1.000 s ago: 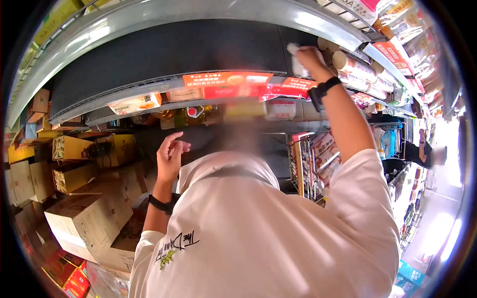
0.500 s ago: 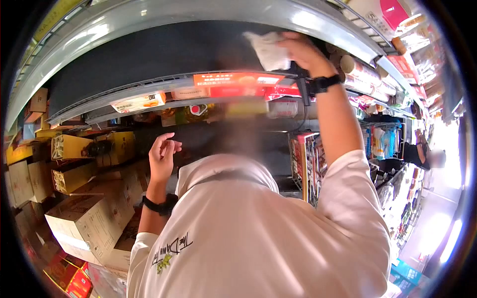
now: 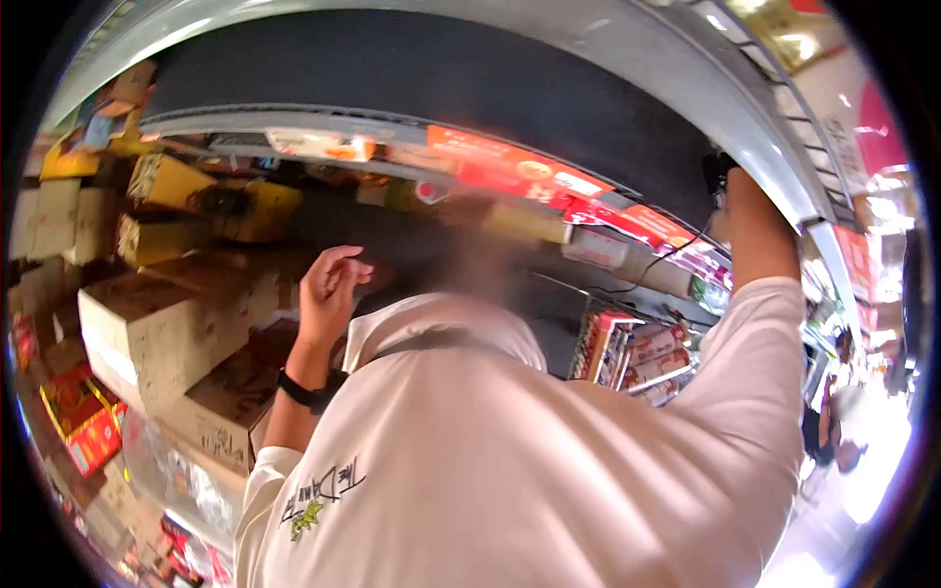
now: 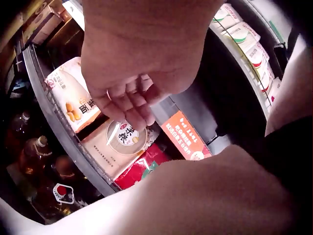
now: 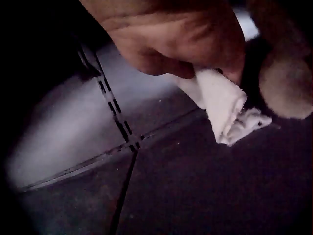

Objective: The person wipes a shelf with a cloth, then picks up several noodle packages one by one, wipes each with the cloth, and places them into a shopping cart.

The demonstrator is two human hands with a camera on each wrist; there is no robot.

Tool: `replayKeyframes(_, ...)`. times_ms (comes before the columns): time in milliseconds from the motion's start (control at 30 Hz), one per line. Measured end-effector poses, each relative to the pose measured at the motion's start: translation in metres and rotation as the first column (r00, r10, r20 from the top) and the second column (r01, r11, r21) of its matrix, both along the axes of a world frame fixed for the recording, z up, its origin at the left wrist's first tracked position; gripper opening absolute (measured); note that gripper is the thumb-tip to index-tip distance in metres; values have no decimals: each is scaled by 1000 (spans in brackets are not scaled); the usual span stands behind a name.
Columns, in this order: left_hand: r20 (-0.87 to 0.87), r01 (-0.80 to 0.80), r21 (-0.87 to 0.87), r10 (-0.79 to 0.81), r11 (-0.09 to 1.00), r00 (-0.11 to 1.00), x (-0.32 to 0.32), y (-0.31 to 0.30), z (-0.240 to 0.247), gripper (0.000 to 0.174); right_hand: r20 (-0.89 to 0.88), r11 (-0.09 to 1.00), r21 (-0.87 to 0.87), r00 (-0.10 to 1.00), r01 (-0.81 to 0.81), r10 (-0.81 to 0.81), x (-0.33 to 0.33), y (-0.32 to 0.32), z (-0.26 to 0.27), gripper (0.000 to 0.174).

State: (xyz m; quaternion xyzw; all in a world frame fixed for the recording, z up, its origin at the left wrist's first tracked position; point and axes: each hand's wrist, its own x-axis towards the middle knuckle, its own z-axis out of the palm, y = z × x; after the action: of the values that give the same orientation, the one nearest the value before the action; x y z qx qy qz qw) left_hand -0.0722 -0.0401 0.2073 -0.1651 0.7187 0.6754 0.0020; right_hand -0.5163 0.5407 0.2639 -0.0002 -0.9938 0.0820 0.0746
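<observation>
right hand [image 5: 176, 41] clamped on folded white cloth [image 5: 220, 105], touching flat black shelf [image 5: 166, 196] i think, left hand [image 3: 328, 284] in front, loosely curled

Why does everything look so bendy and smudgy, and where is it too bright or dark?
Head view: the shelf bows, probably from a wide lens; a smudge blurs the middle, white glare floods the right side. Left wrist view: bottles sit in shadow. Right wrist view: dim, with a pale sheen left of the white cloth.
</observation>
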Motion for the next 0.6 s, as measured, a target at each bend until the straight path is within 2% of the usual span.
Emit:
replayKeyframes(33,19,-38,43,37,998,999,6,5,3,19,12,1000,-13,1000,9,-8,-12,-5,-3,33)
replayKeyframes(67,41,-45,-20,46,999,998,12,7,9,20,21,1000,-17,1000,-2,2,-25,-13,-8,33)
replayKeyframes(200,15,-161,-53,162,986,987,49,11,7,24,43,1000,-13,999,-6,7,-68,-29,-17,32)
replayKeyframes(267,83,-257,-74,263,964,961,69,15,13,25,60,999,-17,998,-32,33,-79,-42,-25,32)
replayKeyframes(333,105,-278,-91,287,956,952,75,15,17,25,64,998,-16,996,-56,57,-86,-49,-31,32)
replayKeyframes(400,92,-346,-32,347,938,933,82,11,2,22,56,996,-19,995,-84,85,-84,-55,-30,32)
replayKeyframes(467,94,-334,-35,336,942,937,77,6,-3,18,50,991,-30,990,-129,130,-72,-69,-30,32)
replayKeyframes(600,106,-262,65,255,963,961,37,-5,-15,17,46,959,-79,960,-273,277,-22,-116,-29,32)
